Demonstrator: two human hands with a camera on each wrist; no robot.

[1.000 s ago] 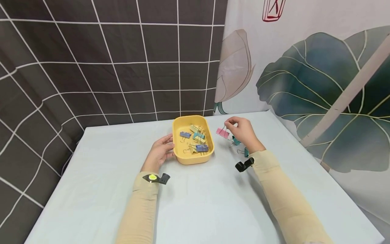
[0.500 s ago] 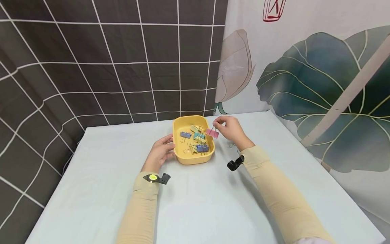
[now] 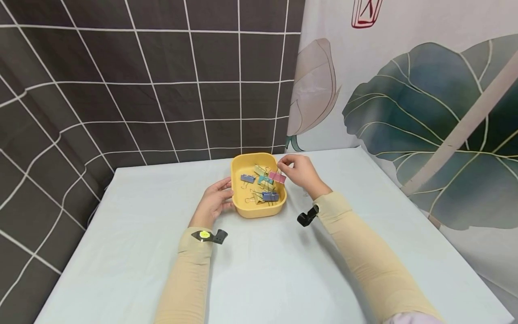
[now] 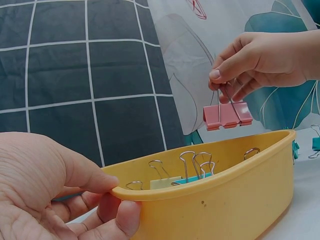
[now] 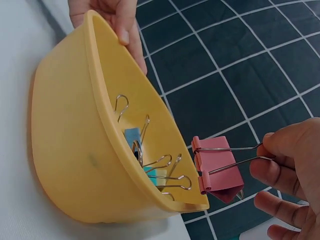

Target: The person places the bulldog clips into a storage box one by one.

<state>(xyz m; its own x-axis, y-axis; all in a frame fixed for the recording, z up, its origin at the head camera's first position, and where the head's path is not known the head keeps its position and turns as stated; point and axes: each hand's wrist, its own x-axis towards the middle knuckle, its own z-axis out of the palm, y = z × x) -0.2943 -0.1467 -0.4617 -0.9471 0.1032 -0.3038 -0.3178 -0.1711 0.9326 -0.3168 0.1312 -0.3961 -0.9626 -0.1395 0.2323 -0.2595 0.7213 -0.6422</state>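
My right hand (image 3: 301, 173) pinches a pink binder clip (image 4: 227, 115) by its wire handles. The clip hangs above the right side of a yellow plastic bin (image 5: 75, 130), over its rim in the right wrist view. At the bin's left side, my left hand (image 3: 213, 201) grips the rim, its thumb (image 4: 95, 175) at the edge and the fingers against the outer wall. Inside lie several binder clips: a blue one (image 3: 270, 196) near the front, another blue clip (image 3: 247, 178) to the left, a teal one (image 3: 265, 179) and pale yellow ones (image 3: 260, 170).
Teal binder clips (image 4: 316, 144) lie on the white table (image 3: 251, 270) to the right of the bin, mostly hidden by my right arm in the head view. A dark gridded curtain (image 3: 162, 90) and a leaf-printed curtain (image 3: 425, 112) stand behind the table.
My right hand has moved left with the pink binder clip, from above the table beside the bin to over the bin's right side. My left hand has stayed at the rim.
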